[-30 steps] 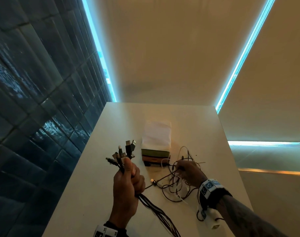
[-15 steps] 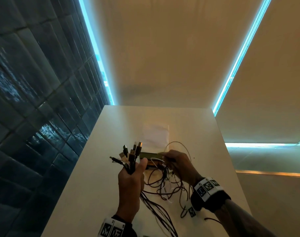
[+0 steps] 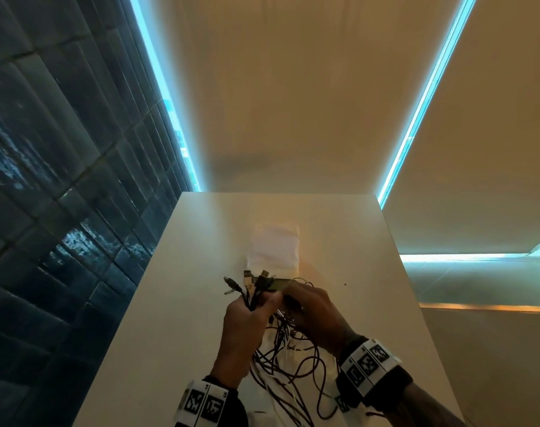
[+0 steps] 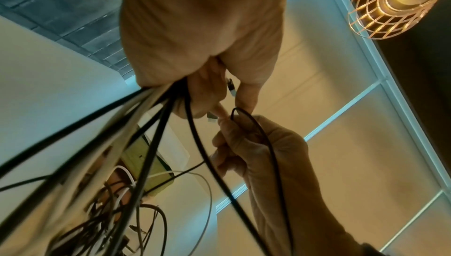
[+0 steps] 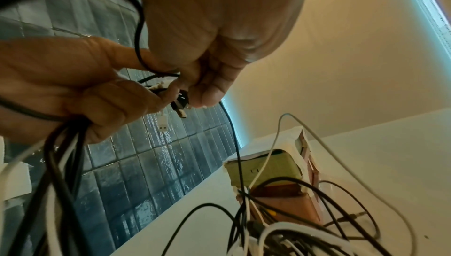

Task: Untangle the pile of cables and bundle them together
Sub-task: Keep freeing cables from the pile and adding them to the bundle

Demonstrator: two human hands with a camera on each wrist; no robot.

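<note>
My left hand point(image 3: 256, 309) is raised above the white table point(image 3: 170, 303) and grips a bundle of cable ends, whose plugs point(image 3: 251, 280) stick up out of the fist. The bundled cables point(image 4: 146, 125) hang down from that fist to a loose tangle of black and white cables point(image 3: 288, 362) on the table. My right hand point(image 3: 290, 300) is pressed against the left one. Its thumb and fingers pinch a black cable point(image 5: 138, 44) at its plug point(image 5: 180, 105), right beside the left hand's fingers point(image 5: 109, 102).
A stack of small boxes point(image 5: 266, 167) under a white cloth point(image 3: 276, 248) stands on the table just beyond the hands. A dark tiled wall point(image 3: 62, 211) runs along the table's left side. A lit wire lamp point(image 4: 400, 1) hangs overhead.
My right hand has lifted from the tangle on the table and brought a black cable end up to the left hand. The left hand and its bundle have shifted slightly right.
</note>
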